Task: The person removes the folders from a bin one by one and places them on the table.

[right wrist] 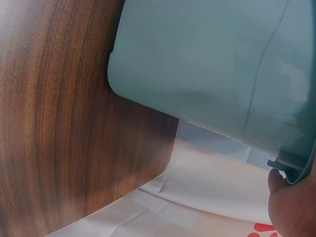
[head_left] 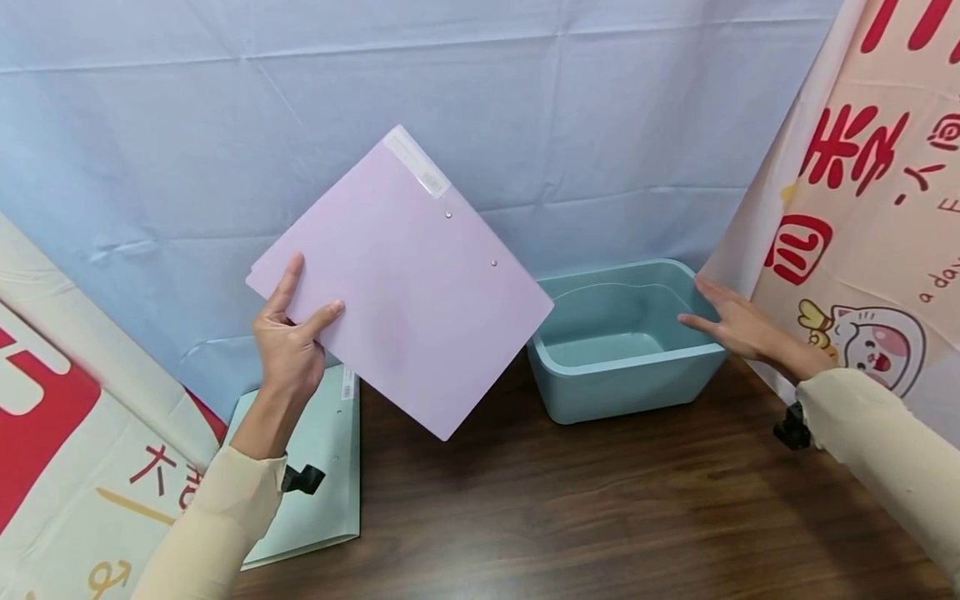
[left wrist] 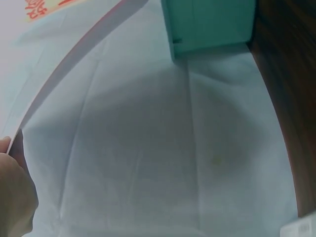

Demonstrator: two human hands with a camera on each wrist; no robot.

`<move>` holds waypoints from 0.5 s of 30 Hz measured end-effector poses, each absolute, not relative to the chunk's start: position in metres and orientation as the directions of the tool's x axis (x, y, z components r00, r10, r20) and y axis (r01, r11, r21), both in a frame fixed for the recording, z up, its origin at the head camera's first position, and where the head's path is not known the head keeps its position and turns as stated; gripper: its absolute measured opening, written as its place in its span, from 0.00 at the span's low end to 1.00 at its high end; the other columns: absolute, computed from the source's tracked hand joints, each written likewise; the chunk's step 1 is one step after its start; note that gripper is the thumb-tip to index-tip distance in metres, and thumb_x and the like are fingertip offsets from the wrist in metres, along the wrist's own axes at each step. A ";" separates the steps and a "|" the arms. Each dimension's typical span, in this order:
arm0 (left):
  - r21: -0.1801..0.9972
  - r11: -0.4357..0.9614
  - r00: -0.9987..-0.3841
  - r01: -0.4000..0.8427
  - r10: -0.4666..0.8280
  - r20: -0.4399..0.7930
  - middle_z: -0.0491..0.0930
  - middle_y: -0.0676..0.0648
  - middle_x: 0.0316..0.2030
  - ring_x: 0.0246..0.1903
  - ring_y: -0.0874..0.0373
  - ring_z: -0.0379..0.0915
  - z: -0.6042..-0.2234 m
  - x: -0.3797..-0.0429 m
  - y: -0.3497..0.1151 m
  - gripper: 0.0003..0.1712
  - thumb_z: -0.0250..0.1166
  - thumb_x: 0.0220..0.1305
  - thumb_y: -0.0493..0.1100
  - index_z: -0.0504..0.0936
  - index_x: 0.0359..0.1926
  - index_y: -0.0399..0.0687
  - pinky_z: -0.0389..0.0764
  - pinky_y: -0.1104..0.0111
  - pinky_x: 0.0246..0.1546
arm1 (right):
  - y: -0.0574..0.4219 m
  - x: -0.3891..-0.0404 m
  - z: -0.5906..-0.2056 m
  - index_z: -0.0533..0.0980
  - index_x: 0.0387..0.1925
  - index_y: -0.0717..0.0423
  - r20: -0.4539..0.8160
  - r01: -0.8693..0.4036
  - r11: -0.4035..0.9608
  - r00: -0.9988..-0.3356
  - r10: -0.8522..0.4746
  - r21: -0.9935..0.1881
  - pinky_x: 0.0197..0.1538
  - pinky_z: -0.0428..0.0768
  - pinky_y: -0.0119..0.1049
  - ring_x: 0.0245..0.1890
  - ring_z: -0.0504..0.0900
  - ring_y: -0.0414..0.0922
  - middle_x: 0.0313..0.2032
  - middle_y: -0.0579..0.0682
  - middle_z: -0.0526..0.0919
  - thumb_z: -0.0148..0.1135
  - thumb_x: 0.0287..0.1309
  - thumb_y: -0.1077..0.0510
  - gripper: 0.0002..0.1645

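Note:
My left hand (head_left: 291,342) holds a lilac folder (head_left: 405,292) by its lower left edge, tilted in the air with thumb and index finger on its near face. A white label and two small rivets lie along its upper right side. In the left wrist view the folder (left wrist: 74,54) shows as a thin edge beside the hand (left wrist: 15,192). My right hand (head_left: 738,325) grips the right rim of a blue-green plastic bin (head_left: 630,387), thumb over the inner side. The right wrist view shows fingers (right wrist: 279,182) at the bin's rim (right wrist: 308,170).
A pale green folder (head_left: 322,500) lies on the dark wooden table (head_left: 540,508) at the left, below the left forearm. Light blue cloth (head_left: 405,75) hangs behind. Printed cloths with red characters stand at the left (head_left: 45,417) and right (head_left: 847,250).

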State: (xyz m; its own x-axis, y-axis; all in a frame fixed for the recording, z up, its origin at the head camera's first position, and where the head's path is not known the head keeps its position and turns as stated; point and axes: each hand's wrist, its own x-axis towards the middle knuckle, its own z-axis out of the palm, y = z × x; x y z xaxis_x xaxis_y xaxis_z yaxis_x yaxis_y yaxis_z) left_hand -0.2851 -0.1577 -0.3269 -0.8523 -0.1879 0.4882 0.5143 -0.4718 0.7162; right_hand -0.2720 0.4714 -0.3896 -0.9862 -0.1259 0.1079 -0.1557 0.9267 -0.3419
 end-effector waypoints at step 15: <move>0.792 -0.451 -0.905 0.412 -0.106 0.411 0.66 0.41 0.77 0.68 0.51 0.70 -0.331 -0.272 -0.194 0.50 0.61 0.53 0.07 0.76 0.74 0.45 0.86 0.66 0.52 | 0.471 -0.270 -0.389 0.37 0.84 0.64 0.100 -0.163 0.922 -0.986 -0.137 -0.351 0.72 0.47 0.80 0.80 0.44 0.74 0.81 0.73 0.43 0.56 0.77 0.37 0.58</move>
